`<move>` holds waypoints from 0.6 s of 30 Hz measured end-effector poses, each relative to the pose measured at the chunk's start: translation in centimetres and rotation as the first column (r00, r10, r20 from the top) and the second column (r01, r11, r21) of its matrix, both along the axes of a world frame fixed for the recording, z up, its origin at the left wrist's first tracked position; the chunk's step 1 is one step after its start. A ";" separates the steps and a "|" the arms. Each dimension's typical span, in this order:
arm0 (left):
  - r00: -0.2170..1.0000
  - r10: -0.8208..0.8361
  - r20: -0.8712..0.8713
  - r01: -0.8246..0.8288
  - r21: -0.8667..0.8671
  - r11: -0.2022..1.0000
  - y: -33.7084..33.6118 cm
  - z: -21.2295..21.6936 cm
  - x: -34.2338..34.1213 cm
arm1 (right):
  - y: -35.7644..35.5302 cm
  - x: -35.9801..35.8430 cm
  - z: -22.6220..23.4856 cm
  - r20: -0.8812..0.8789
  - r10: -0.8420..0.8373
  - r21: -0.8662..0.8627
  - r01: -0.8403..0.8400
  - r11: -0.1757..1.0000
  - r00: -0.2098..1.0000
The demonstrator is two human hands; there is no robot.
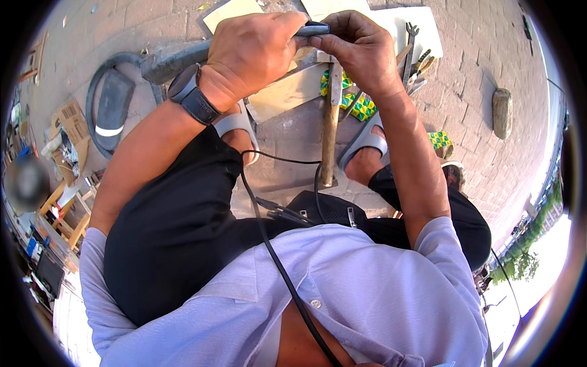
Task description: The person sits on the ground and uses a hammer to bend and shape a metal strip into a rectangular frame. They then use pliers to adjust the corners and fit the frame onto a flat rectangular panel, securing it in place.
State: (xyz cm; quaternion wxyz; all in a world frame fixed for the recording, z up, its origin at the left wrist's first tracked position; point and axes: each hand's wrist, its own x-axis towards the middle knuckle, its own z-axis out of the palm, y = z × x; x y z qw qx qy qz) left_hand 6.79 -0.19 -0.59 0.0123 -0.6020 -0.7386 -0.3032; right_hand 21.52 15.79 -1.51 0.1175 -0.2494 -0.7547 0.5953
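My left hand, with a dark watch on the wrist, is closed around a dark grey rubber tube near the top of the view. Beyond my fist a flattened grey end of it sticks out. The fingers of my right hand pinch that end, the thumb pressed against it. Left of my hands the tube runs to a large loop on the ground. Below my hands a wooden-handled tool stands between my feet, its top partly hidden.
A wrench and pliers lie on a pale board at the right. Green-and-yellow patterned packets lie near my foot. A stone-like block rests on the paving. Cardboard and clutter lie at the left. A black cable crosses my lap.
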 end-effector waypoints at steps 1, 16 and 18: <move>1.000 0.018 0.000 -0.018 -0.074 0.997 0.0 0.4 0.2 | 0.1 0.1 0.0 0.017 0.002 0.001 -0.003 1.000 1.000; 0.998 -0.061 0.008 0.061 -0.045 0.997 0.6 0.4 -0.5 | 1.7 -0.9 2.3 0.326 0.226 -0.089 -0.208 0.974 0.918; 0.998 -0.042 0.054 0.045 -0.062 0.997 0.8 0.6 -0.3 | 0.6 0.1 0.2 0.103 0.040 -0.061 -0.034 0.998 0.994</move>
